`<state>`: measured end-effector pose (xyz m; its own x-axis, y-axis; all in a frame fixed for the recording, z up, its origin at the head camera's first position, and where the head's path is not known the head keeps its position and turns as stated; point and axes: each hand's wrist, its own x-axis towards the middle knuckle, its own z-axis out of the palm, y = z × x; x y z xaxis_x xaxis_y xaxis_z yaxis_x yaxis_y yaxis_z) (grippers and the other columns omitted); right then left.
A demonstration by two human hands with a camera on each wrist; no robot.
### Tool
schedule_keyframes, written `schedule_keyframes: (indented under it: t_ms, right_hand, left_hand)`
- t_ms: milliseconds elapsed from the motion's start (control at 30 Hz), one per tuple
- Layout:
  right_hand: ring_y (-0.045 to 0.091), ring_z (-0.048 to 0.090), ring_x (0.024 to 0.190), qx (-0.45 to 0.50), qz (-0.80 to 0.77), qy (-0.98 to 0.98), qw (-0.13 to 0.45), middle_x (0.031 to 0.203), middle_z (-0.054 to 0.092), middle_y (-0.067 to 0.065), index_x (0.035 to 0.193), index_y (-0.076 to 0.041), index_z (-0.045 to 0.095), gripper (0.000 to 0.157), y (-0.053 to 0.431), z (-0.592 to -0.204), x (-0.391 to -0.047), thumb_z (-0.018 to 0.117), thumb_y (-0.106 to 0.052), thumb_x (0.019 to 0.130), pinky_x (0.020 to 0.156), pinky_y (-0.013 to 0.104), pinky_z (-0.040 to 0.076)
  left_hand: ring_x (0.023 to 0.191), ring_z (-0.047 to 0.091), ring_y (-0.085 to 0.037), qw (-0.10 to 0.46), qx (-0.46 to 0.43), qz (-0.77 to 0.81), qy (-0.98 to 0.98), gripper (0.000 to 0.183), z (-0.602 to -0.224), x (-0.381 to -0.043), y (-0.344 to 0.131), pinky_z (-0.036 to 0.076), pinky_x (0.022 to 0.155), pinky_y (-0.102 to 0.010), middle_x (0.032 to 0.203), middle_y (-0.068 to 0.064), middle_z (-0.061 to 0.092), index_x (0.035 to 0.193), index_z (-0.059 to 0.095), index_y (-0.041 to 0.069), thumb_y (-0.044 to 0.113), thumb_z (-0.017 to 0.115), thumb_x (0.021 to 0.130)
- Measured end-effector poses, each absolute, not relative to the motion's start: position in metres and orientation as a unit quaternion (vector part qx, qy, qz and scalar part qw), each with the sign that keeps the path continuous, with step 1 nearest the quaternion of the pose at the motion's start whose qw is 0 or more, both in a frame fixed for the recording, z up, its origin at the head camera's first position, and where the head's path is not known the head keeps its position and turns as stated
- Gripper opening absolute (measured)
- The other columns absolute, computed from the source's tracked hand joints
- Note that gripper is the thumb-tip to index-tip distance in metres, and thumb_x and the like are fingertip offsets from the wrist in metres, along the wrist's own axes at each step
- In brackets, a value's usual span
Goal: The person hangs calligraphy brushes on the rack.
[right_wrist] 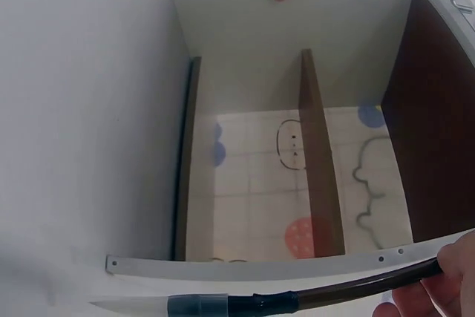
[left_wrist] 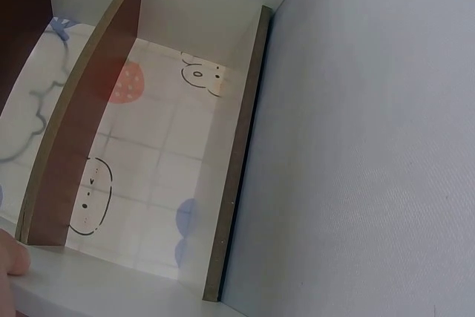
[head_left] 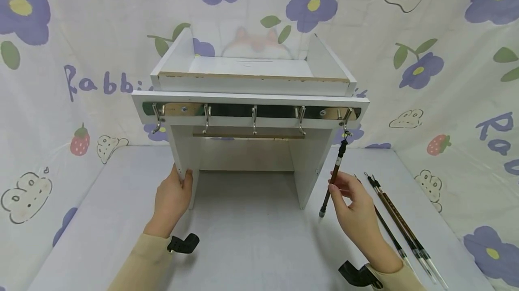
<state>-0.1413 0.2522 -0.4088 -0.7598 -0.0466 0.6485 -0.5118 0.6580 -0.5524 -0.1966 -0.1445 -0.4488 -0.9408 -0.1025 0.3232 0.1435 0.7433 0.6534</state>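
A small white shelf rack [head_left: 251, 87] stands on the table. Across its front runs a shiny metal rail [head_left: 275, 111] with several hooks. My left hand [head_left: 173, 198] grips the front edge of the left side panel [head_left: 184, 160], thumb on the inner face. From the rightmost hook [head_left: 346, 119] hangs a dark-handled paintbrush [head_left: 336, 171], its loop end up at the hook. My right hand [head_left: 357, 210] pinches the handle between thumb and fingers. In the right wrist view the brush's pale bristle tip [right_wrist: 130, 305] points left, beside a clear collar.
Several more paintbrushes [head_left: 399, 219] lie side by side on the white table [head_left: 251, 237], to the right of my right hand. The other hooks [head_left: 254, 120] on the rail carry nothing. Behind the rack is a patterned cloth [head_left: 357, 47] with flowers and rabbits.
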Motion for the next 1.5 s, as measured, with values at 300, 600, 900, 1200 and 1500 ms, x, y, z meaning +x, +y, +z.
schedule_keyframes:
  t_ms: [300,600,900,1200,1500]
  right_hand:
    - [0.015,0.061,0.092,0.159,0.379,-0.858,0.309,0.103,0.065,0.003,0.119,-0.002,0.06,0.029,0.253,-0.41,-0.14,0.063,0.003,0.091,0.082,0.011,0.043]
    - [0.017,0.062,0.091,0.153,0.364,-0.864,0.312,0.103,0.066,0.004,0.122,-0.003,0.059,0.032,0.256,-0.408,-0.139,0.064,0.002,0.091,0.083,0.009,0.042]
    - [0.015,0.061,0.091,0.147,0.342,-0.877,0.304,0.102,0.065,0.006,0.122,-0.001,0.058,0.032,0.275,-0.416,-0.139,0.064,0.001,0.091,0.08,0.007,0.041]
    - [0.015,0.059,0.086,0.122,0.33,-0.883,0.311,0.099,0.066,0.007,0.122,-0.001,0.059,0.034,0.295,-0.425,-0.14,0.067,-0.001,0.089,0.078,0.006,0.04]
    - [0.018,0.062,0.082,0.037,0.318,-0.903,0.285,0.096,0.066,0.006,0.12,-0.002,0.06,0.033,0.311,-0.445,-0.144,0.07,-0.011,0.09,0.071,0.017,0.046]
  left_hand:
    - [0.088,0.065,-0.047,0.171,-0.012,-0.357,-0.918,0.042,-0.448,-0.197,-0.144,0.05,0.068,-0.058,0.11,-0.033,0.062,0.132,0.043,-0.003,0.027,0.044,0.103]
    - [0.09,0.064,-0.047,0.174,-0.013,-0.358,-0.917,0.042,-0.449,-0.197,-0.145,0.049,0.071,-0.059,0.111,-0.032,0.062,0.132,0.043,-0.002,0.028,0.044,0.102]
    - [0.089,0.065,-0.047,0.175,-0.018,-0.358,-0.917,0.043,-0.45,-0.197,-0.146,0.05,0.069,-0.058,0.111,-0.033,0.062,0.132,0.043,-0.003,0.027,0.044,0.102]
    - [0.09,0.065,-0.047,0.174,-0.014,-0.357,-0.917,0.042,-0.449,-0.197,-0.145,0.05,0.071,-0.059,0.111,-0.033,0.062,0.131,0.043,-0.003,0.027,0.044,0.102]
    - [0.089,0.065,-0.047,0.17,-0.011,-0.358,-0.918,0.043,-0.45,-0.198,-0.146,0.05,0.07,-0.059,0.111,-0.032,0.062,0.132,0.043,-0.002,0.029,0.044,0.103]
